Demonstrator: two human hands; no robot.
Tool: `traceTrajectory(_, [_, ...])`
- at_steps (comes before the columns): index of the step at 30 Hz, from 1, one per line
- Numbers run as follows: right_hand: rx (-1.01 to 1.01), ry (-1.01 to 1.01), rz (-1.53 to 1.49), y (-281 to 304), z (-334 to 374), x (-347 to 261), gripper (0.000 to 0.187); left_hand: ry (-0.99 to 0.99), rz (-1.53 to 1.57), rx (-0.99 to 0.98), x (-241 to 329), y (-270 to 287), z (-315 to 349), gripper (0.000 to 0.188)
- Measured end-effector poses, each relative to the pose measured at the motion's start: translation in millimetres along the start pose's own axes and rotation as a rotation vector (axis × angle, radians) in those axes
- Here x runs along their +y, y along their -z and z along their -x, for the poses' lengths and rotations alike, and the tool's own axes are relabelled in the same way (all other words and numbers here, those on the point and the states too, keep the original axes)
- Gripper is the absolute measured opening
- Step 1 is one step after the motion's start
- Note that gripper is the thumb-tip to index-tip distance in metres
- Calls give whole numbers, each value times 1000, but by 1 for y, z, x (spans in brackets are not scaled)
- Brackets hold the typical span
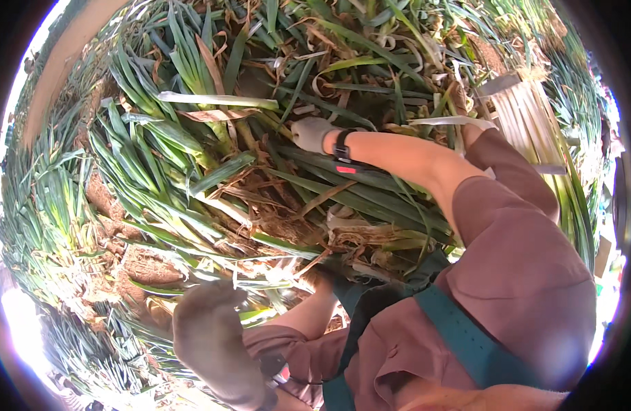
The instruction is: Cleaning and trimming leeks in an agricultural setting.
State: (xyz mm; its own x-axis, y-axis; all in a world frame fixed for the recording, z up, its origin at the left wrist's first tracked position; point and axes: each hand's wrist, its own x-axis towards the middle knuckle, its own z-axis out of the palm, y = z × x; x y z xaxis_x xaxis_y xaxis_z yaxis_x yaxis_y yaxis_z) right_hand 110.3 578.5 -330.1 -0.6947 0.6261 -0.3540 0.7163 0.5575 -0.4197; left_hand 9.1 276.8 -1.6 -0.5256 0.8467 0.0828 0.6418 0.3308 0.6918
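My right hand [311, 134], in a grey glove, reaches into the middle of a heap of long green onions [151, 147]. Its fingers are closed around the stalk of a green onion [271, 125], whose far end blends into the heap. One pale, cut-looking stalk [216, 101] lies across the leaves to the left of that hand. At the lower left, my gloved left hand [216, 335] is raised over the near edge of the heap. Motion blurs it, and the fingers are turned away, so what they do is hidden.
Dry brown leaves [260, 195] and earthy root clumps [151, 264] lie among the onions. To the right stands a bundle of white stalks [528, 127] held with grey bands. A curved tan bar [58, 65] runs along the upper left. My knees border the heap.
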Motion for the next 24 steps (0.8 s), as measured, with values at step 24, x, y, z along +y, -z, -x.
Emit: traceTrajectory(24, [35,80,-245,170,215,17,45,264,652,13,20,-22,4,19])
